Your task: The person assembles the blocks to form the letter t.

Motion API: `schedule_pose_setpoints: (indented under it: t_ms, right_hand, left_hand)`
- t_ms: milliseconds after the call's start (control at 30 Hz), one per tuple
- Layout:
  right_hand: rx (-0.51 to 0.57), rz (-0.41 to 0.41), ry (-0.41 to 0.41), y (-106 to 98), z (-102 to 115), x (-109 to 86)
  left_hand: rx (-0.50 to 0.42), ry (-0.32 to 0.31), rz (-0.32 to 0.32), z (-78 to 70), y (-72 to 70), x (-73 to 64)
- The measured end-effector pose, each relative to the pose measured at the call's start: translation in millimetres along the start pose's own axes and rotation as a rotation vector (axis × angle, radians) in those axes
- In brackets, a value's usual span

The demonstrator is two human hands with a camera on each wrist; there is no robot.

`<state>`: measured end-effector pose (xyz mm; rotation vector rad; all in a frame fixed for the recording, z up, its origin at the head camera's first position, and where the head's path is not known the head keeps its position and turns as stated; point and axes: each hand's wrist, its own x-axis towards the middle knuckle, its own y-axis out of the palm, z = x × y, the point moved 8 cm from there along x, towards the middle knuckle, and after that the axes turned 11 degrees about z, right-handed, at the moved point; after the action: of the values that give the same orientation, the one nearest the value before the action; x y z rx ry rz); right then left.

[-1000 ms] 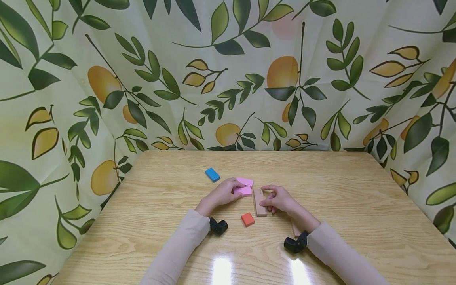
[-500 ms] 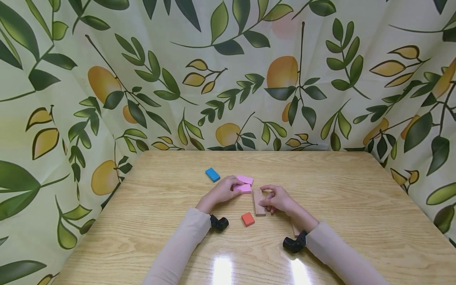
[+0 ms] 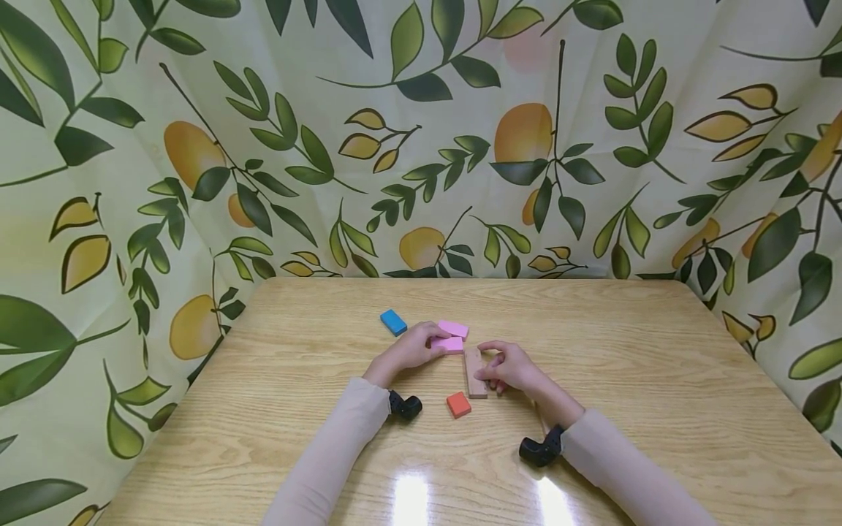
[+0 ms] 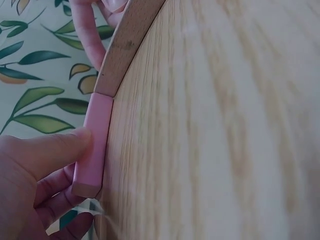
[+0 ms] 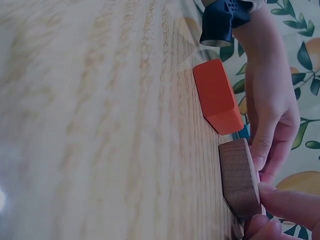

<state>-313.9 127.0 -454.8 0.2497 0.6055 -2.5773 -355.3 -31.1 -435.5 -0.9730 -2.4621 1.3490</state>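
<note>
The counter [image 3: 316, 310] carries, below frame centre, the nearer pink block [image 3: 454, 345], pinched by your left hand [image 3: 409, 348]; from its right end the wooden block [image 3: 473, 376] runs frame-downward, gripped rightward by your right hand [image 3: 515, 367].

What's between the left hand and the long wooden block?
The nearer pink block, pinched by the left hand; the left wrist view shows its far end meeting the long wooden block.
</note>
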Motion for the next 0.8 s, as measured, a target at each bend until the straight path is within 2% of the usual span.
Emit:
schedule_pose_setpoints:
  t_ms: [267,800]
  right_hand:
    - [-0.008,0.0,0.007,1.9,0.2,0.0]
    - [-0.014,-0.001,0.007,5.0,0.1,2.3]
  left_hand:
    - [-0.004,0.004,0.003,0.4,-1.0,1.1]
    - [-0.005,-0.006,-0.034,2.9,-3.3,3.9]
